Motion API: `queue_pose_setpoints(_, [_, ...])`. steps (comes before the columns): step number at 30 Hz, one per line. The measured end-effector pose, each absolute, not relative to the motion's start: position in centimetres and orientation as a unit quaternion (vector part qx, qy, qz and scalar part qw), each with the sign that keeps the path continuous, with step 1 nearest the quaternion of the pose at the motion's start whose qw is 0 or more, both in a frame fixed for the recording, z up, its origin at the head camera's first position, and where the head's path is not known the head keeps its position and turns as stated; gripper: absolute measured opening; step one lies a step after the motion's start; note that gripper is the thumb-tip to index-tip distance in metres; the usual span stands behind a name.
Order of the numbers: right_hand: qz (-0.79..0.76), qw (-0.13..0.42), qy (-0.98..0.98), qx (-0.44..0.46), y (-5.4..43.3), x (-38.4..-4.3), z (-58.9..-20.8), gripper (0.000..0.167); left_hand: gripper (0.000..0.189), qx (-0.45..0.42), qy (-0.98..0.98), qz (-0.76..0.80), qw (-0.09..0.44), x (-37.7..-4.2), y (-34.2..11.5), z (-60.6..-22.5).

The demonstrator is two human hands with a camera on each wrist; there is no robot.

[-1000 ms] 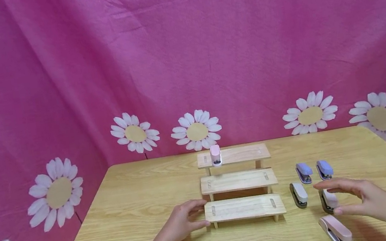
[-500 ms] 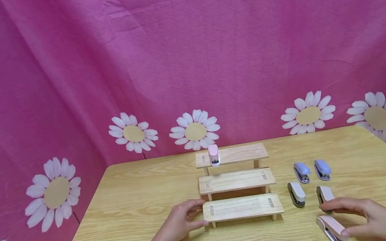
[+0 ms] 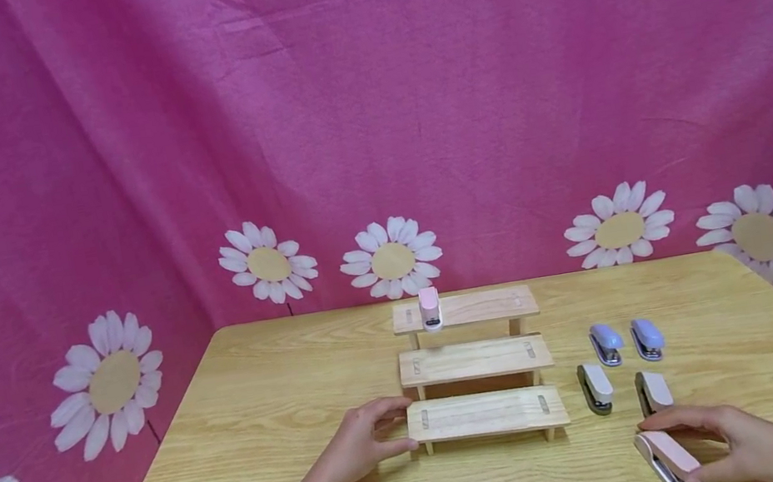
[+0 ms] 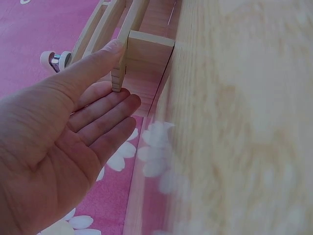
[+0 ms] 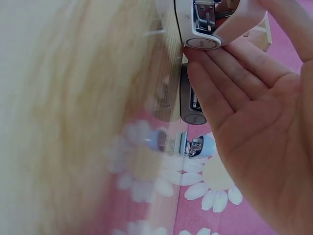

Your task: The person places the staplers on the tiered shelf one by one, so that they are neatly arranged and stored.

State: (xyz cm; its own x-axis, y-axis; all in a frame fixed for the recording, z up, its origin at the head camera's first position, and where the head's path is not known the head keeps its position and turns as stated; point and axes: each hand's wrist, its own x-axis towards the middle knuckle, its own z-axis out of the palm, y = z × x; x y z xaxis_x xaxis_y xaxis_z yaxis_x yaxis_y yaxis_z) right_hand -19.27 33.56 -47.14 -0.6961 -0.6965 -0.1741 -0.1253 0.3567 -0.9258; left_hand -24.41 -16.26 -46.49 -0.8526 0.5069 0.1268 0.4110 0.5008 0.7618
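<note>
My left hand point(image 3: 362, 445) pinches the left end of the lowest board of a three-tier wooden display stand point(image 3: 486, 415), thumb at the front corner and fingers at the back. In the left wrist view the thumb point(image 4: 110, 49) lies against the board's end. At the right, my right hand point(image 3: 729, 439) grips a pink stapler point(image 3: 666, 454) lying on the table, with thumb and fingers at its opposite ends. The right wrist view shows the stapler's pale base point(image 5: 203, 41) close against the fingers. Another pink stapler point(image 3: 430, 308) stands on the top tier, toward its left.
Just beyond my right hand lies a white-topped stapler point(image 3: 655, 392), with a second white stapler point(image 3: 596, 391) left of it. Two purple staplers, one left point(image 3: 607, 344) and one right point(image 3: 647, 339), sit farther back. A pink flowered cloth point(image 3: 473, 118) hangs behind the wooden table point(image 3: 286, 375).
My right hand has come from beside the right white stapler toward the near pink stapler and closed around it. My left hand stays at the stand.
</note>
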Motion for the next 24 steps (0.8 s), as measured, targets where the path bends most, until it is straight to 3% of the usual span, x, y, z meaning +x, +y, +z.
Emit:
queue_pose_setpoints(6, [-0.493, 0.255, 0.777, -0.296, 33.6, -19.2, -47.2, 0.047, 0.052, 0.268, 0.86, 0.431, 0.058, -24.5, -16.3, -46.6])
queue_pose_setpoints(15, [-0.39, 0.105, 0.863, -0.303, 32.5, -18.7, -46.5, 0.044, 0.052, 0.267, 0.859, 0.432, 0.063, -24.6, -16.3, -46.6])
queue_pose_setpoints(24, [-0.371, -0.056, 0.861, -0.343, 30.5, -19.4, -44.7, 0.057, 0.052, 0.266, 0.861, 0.429, 0.063, -24.6, -16.2, -46.7])
